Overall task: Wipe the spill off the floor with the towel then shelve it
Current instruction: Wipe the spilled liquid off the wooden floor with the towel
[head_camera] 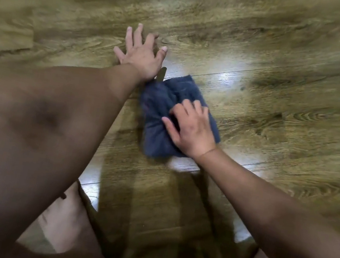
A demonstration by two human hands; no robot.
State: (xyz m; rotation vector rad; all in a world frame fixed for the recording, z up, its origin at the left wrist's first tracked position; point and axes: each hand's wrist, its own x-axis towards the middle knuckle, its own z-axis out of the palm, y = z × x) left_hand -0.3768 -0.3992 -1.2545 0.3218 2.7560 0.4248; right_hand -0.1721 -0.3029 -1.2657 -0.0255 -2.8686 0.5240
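On open floor (288,58), left hand (141,56) lies splayed beside the towel (164,101), which right hand (193,132) clutches.

Blue towel (160,109) on wood floor (290,50)

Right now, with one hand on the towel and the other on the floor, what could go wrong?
1. The left hand is planted flat on the glossy floor beside the towel. If the spill reaches there, it may slip.
2. The towel is bunched under the right hand, so it may smear liquid rather than soak it up.
3. The bright patches by the towel could be wet or just glare, so a spot might get missed.
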